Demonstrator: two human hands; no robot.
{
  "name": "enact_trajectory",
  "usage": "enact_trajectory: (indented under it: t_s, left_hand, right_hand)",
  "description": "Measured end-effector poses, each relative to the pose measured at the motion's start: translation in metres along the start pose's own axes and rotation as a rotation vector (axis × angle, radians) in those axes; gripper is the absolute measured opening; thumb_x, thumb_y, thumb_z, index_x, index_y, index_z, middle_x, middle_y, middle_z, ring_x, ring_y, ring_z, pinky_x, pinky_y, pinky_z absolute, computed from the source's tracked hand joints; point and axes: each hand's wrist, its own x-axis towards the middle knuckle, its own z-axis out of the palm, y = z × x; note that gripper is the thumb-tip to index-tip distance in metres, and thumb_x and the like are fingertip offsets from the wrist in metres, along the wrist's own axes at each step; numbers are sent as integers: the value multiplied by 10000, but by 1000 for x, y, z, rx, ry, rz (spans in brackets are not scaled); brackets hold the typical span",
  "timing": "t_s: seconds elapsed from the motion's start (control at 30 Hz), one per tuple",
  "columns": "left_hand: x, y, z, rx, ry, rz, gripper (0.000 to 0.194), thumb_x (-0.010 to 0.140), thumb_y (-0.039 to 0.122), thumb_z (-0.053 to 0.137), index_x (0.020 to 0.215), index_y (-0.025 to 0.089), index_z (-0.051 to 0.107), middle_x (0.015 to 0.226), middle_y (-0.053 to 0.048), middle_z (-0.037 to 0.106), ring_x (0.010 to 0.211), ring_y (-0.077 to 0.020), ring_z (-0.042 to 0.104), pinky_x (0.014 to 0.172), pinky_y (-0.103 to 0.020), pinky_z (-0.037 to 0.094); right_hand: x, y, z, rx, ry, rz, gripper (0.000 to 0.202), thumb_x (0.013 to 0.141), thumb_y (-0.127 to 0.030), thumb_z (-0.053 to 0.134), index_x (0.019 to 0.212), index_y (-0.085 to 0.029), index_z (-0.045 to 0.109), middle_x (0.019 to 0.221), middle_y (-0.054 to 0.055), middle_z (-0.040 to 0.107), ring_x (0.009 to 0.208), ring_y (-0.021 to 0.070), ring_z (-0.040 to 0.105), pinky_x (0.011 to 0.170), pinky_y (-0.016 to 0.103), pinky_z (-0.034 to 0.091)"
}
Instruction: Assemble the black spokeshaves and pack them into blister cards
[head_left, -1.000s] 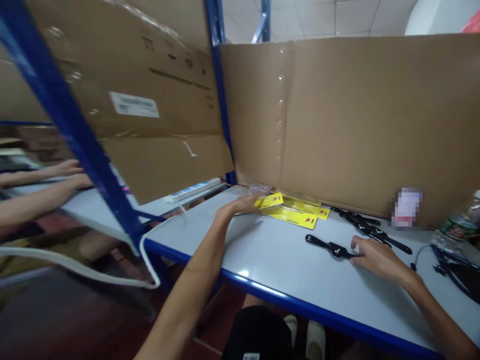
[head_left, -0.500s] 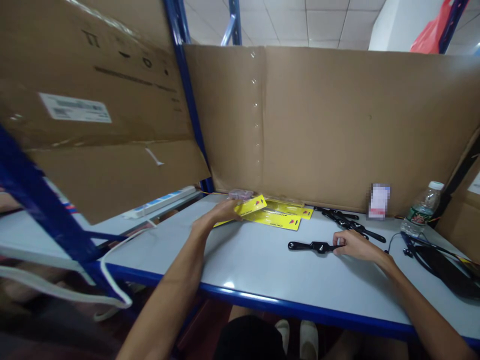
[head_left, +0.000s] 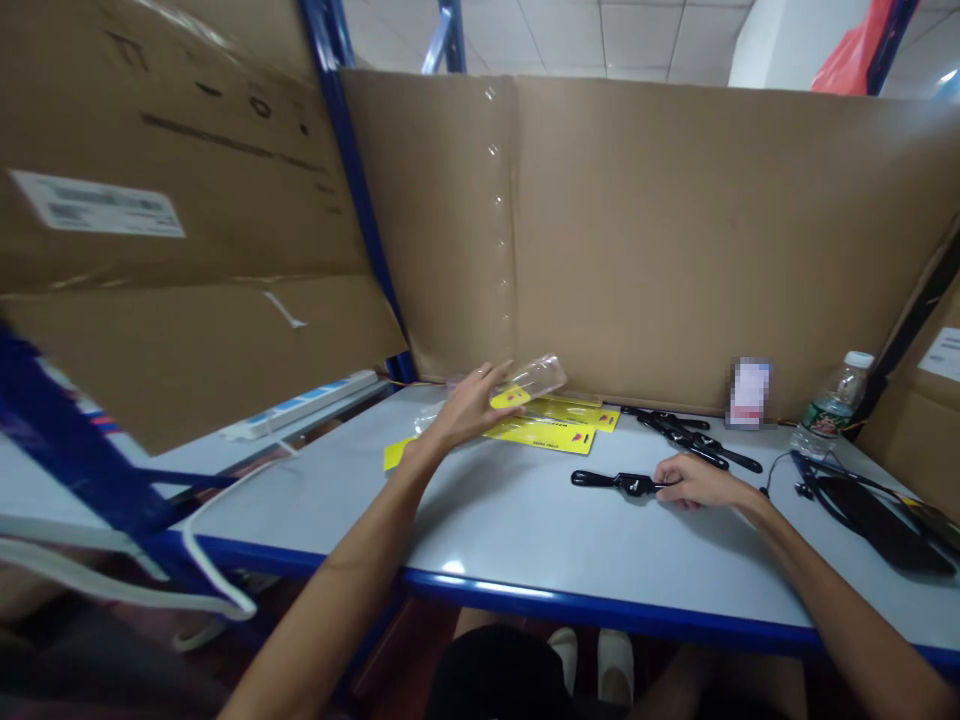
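My right hand (head_left: 694, 481) is closed round the right handle of a black spokeshave (head_left: 634, 485), which is level at the table top. My left hand (head_left: 472, 405) has its thumb and fingers round a clear plastic blister shell (head_left: 546, 376); its right end tilts up, and the palm hides its middle. Below and beside that hand lie yellow backing cards (head_left: 559, 435), overlapping one another. More black spokeshaves (head_left: 686, 437) lie in a loose pile behind my right hand.
A cardboard sheet (head_left: 637, 240) walls off the back of the white table (head_left: 525, 530). To the right stand a blurred upright card (head_left: 748, 393) and a water bottle (head_left: 831, 405), near a black pouch-like item (head_left: 881, 520). A power strip (head_left: 300, 405) lies at the left.
My left hand has moved slightly right and let the yellow card down; the clear shell now sticks out past its fingers. My right hand keeps hold of the spokeshave. The view has shifted slightly.
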Motion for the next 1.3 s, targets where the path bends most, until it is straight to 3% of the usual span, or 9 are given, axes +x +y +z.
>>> enact_trajectory:
  t_s: [0.1,0.23,0.4,0.57,0.67,0.8,0.93,1.13,1.3]
  left_hand:
    - [-14,48,15,-108,-58,157,755,860,570,709,1491,259,434,1413,-130,573,1349,-359,490,1102,-489,408]
    - [-39,112,37,-188,-287,379,918,839,594,730,1583,326,264,1422,-131,561,1261,-339,564,1041,-486,471]
    - [-50,148,63,-185,-421,473,1044,857,524,741,1621,353,50,1444,-146,525,1283,-350,546,1060,-525,459]
    - [-47,150,68,-200,-446,513,1184,797,600,770,1629,311,-22,1493,-180,488,1331,-377,511,1108,-563,408]
    - [-44,132,49,-188,-465,480,1242,737,668,783,1632,320,-5,1601,-176,368,1425,-406,411,1165,-588,322]
    - [-51,89,22,-137,-525,326,1084,789,615,756,1627,354,121,1580,-137,424,1406,-407,444,1119,-554,386]
    - [-69,65,17,-122,-546,286,951,819,590,730,1605,363,245,1525,-132,495,1352,-387,507,1079,-532,441]
    - [-78,81,28,-111,-508,301,741,926,551,616,1574,331,331,1417,-149,525,1289,-345,530,1071,-510,457]
    - [-65,100,39,-79,-493,327,716,921,568,615,1529,250,411,1310,-160,547,1185,-330,559,1037,-491,473]
  right_hand:
    - [1,-2,5,53,14,0,116,760,-288,628,763,-188,571,529,-54,572,406,91,449,406,208,318]
    - [3,-3,10,104,45,7,112,717,-249,650,765,-192,567,532,-66,563,419,94,460,407,209,336]
    - [-4,-3,-1,332,-55,-17,176,659,-190,696,826,-167,647,582,-51,611,526,126,576,552,256,500]
    - [-19,5,-25,666,-164,35,396,730,-255,749,1109,-152,707,1015,83,745,897,216,710,814,373,598]
    - [-22,12,-31,718,-59,77,369,831,-331,714,1147,-141,685,967,102,737,894,217,699,809,399,612]
    - [-20,13,-31,573,56,87,351,886,-409,677,1110,-138,683,975,114,715,853,195,669,743,350,610]
    - [-19,6,-28,336,63,16,388,849,-399,701,1163,-170,688,1028,94,680,916,196,637,680,293,577]
    - [-16,2,-25,223,17,-54,331,777,-402,738,1009,-166,720,983,68,685,878,192,624,653,278,517]
    - [-12,8,-26,143,121,-48,228,824,-395,654,803,-168,671,773,18,659,702,143,581,631,260,456]
